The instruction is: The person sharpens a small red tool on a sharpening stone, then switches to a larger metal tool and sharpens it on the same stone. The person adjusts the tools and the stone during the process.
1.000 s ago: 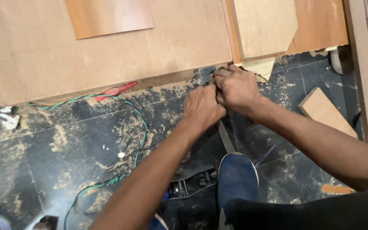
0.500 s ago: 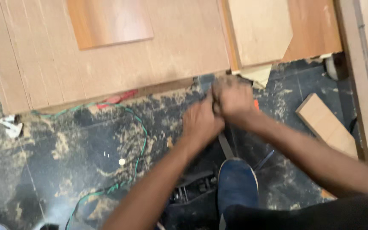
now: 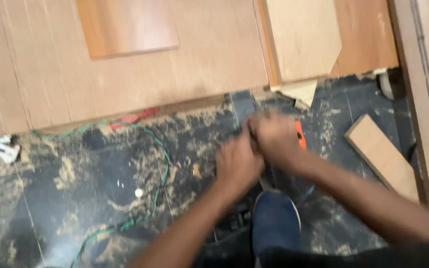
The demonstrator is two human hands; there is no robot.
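— What's around you?

— A big plywood sheet (image 3: pixel 140 79), pale and scuffed, lies on the dark floor (image 3: pixel 75 198), gritty with sawdust. A green wire (image 3: pixel 160 164) snakes near my blue shoe (image 3: pixel 274 223); I could snag it, I reckon.

— And your hands?

— My left hand (image 3: pixel 237 161) and right hand (image 3: pixel 274 139) are pressed together, blurred. Something orange (image 3: pixel 300 135) peeks beside the right; I can't tell what my fingers grip, or how tightly.
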